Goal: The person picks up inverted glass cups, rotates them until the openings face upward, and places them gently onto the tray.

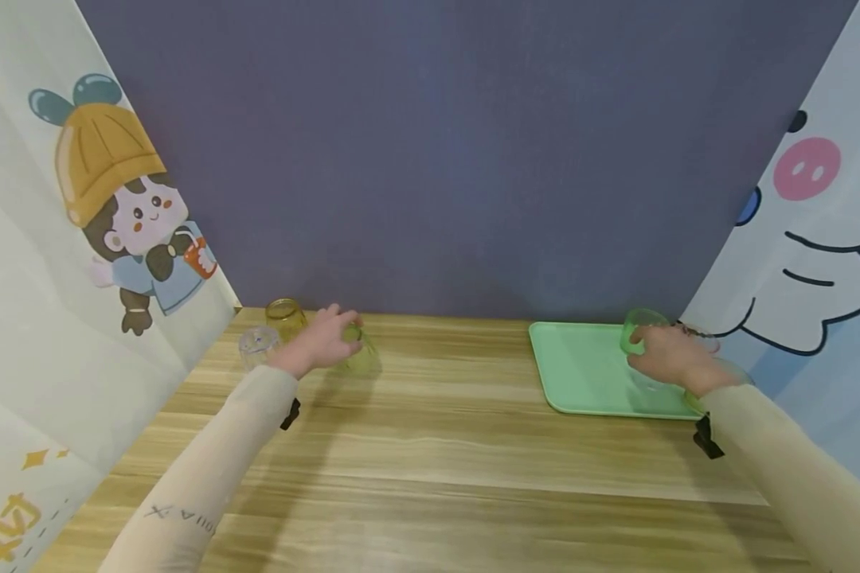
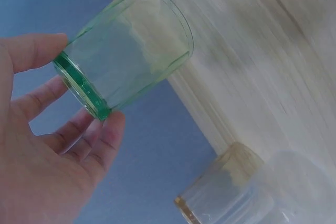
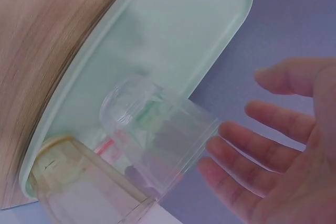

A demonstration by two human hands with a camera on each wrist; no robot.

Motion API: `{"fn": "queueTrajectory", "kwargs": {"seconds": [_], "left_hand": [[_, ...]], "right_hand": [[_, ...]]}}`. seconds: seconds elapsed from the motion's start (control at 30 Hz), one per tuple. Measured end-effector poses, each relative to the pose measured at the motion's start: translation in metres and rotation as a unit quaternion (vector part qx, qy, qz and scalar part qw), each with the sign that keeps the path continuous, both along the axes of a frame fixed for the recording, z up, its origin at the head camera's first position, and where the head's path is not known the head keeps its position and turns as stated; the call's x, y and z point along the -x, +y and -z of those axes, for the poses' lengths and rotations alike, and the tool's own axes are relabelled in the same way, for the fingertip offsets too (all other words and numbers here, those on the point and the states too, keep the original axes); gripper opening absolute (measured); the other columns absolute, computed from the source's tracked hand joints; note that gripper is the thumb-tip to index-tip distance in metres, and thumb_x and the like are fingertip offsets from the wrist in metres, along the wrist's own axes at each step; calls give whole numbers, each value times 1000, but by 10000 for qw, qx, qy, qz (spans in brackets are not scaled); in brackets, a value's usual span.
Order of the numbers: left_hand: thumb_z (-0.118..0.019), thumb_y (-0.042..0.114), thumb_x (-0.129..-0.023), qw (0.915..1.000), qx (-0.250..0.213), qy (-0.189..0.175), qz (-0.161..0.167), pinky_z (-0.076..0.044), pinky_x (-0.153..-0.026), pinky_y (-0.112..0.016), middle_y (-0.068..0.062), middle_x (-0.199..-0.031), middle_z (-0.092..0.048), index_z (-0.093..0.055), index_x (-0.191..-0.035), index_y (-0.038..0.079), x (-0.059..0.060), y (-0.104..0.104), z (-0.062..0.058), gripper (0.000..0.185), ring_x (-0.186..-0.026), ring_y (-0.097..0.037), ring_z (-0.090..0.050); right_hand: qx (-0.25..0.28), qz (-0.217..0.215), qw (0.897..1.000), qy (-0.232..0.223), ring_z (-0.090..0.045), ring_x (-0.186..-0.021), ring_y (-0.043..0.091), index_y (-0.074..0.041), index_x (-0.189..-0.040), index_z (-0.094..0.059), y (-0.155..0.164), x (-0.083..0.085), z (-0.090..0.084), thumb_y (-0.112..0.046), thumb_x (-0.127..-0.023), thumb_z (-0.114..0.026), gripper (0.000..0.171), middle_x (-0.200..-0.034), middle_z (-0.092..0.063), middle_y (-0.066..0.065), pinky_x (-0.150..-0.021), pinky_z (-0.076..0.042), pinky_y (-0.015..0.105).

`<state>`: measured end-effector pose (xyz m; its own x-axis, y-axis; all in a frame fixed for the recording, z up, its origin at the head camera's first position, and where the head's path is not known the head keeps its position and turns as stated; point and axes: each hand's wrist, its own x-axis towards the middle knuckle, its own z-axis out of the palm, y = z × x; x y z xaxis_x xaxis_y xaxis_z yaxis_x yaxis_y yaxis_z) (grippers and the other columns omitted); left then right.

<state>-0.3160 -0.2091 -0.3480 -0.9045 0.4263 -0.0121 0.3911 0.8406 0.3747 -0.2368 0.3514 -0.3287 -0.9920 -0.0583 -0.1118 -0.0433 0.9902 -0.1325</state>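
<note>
In the left wrist view, my left hand [image 1: 324, 341] pinches a clear green-tinted cup [image 2: 131, 45] by its thick base, thumb on one side and fingers on the other. The cup's mouth points toward the table. Beside that hand stand an amber cup [image 1: 284, 317] and a colourless cup [image 1: 258, 346], both base up. Over the tray [image 1: 580, 374], my right hand [image 1: 670, 356] has its fingers spread, fingertips close to the rim of a clear cup [image 3: 157, 129]; whether they touch is unclear. A green cup [image 1: 643, 322] and a yellowish cup [image 3: 84, 182] are also there.
The light green tray lies at the table's far right. Something pink [image 3: 107, 150] shows behind the clear cup, partly hidden. A dark panel [image 1: 430, 159] rises at the table's back edge, with printed curtains [image 1: 29, 318] on both sides. Wood-grain tabletop [image 1: 437, 446] spans the front.
</note>
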Motion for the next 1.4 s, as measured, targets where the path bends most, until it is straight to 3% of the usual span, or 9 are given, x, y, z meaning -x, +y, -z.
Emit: {"fn": "queueTrajectory", "kwargs": {"seconds": [0.07,0.17,0.23,0.3,0.5,0.8,1.4], "left_hand": [[-61,28,-100,10000,-44,11,63,-39,-103,-67,-26,-141,-42,-55,-139,9,-2,2,0,43,-132,-47,-38],[-61,29,-101,9999,-105,55,115,-37,-105,-67,-25,-141,-43,-56,-138,10,-3,4,-1,42,-133,-47,-37],[-61,29,-101,9998,-120,104,146,-37,-105,-67,-25,-141,-43,-56,-138,10,-4,5,-1,42,-133,-46,-38],[-61,29,-100,9997,-129,147,163,-37,-105,-66,-24,-139,-44,-56,-138,11,-6,5,-1,42,-132,-45,-38],[-63,30,-99,9993,-273,173,213,-39,-105,-66,-23,-138,-46,-56,-138,11,-11,7,0,44,-129,-43,-42],[-63,32,-99,9974,-681,-21,245,-38,-105,-66,-21,-140,-46,-56,-138,11,-23,7,4,45,-132,-42,-41],[-65,33,-99,9907,-1294,293,305,-38,-106,-64,-18,-144,-47,-58,-137,10,-47,5,8,44,-130,-41,-45]], "right_hand": [[26,-82,9999,97,-50,-113,66,5,-137,-57,-2,-1,1,-28,-97,-61,52,-134,-53,37,-75,-12,97],[44,-322,9991,283,-59,-104,57,7,-133,-60,-6,-2,2,-24,-96,-62,48,-130,-58,35,-81,-28,90],[70,-498,9979,404,-65,-96,48,10,-130,-61,-8,-2,3,-21,-96,-62,45,-126,-61,34,-83,-41,79],[114,-580,9972,468,-68,-87,38,11,-128,-61,-11,-5,4,-20,-96,-61,44,-124,-62,33,-77,-51,63],[339,-550,9969,444,-68,-81,30,11,-128,-61,-27,-16,3,-20,-96,-62,45,-122,-64,32,-69,-53,51],[449,-577,9960,518,-65,-103,44,8,-125,-64,-53,-29,11,-19,-96,-62,40,-116,-67,27,-78,-54,55],[950,-639,9895,886,-64,-108,42,4,-128,-64,-109,-58,24,-18,-95,-66,40,-124,-64,26,-83,-54,56]]}}
